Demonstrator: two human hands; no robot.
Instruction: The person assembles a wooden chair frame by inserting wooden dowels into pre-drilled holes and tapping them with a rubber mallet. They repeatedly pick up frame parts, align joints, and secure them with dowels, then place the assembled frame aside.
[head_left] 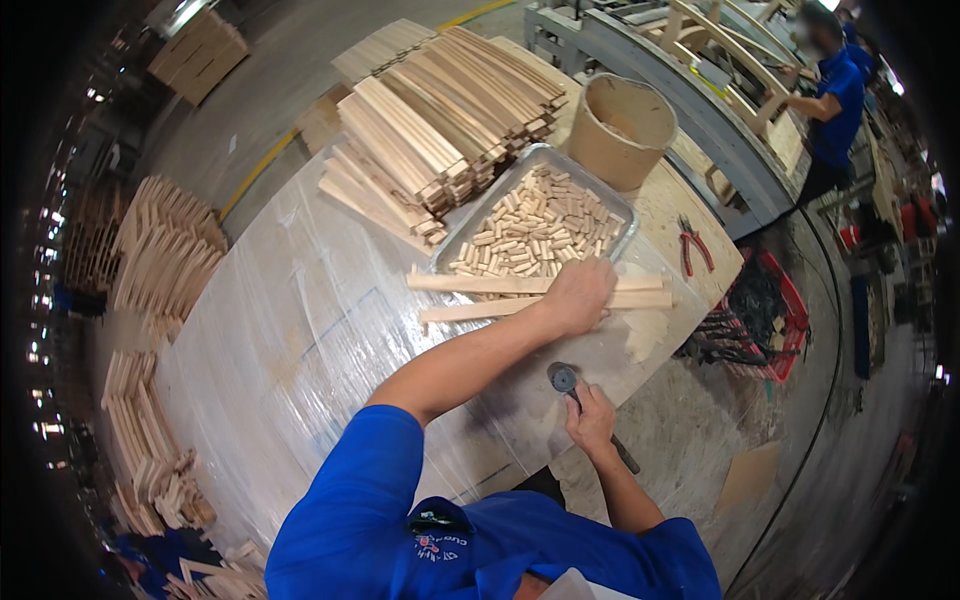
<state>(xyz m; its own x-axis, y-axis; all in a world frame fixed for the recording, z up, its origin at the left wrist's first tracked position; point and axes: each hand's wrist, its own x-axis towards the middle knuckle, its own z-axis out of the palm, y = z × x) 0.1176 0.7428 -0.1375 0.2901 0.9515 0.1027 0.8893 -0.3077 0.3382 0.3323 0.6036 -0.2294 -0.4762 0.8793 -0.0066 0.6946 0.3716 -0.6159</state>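
Two long pale wooden slats (470, 311) lie side by side on the plastic-covered table, close to the near edge of a metal tray (630, 225). Small wooden dowels (545, 225) fill the tray. My left hand (583, 296) reaches across the slats near their right part, its fingers curled down and closed on them; the fingertips are partly hidden. Closer to my body, at the table's edge, my right hand (592, 415) grips the handle of a hammer (563, 378). Its round, dark head points up, apart from the slats.
Stacked slats (450, 110) stand behind the tray, beside a brown round bin (625, 130). Red-handled pliers (694, 248) lie at the table's right. A red crate (790, 320) sits beyond that edge. Wooden parts (165, 250) are piled at left. Another person (838, 100) works at far right.
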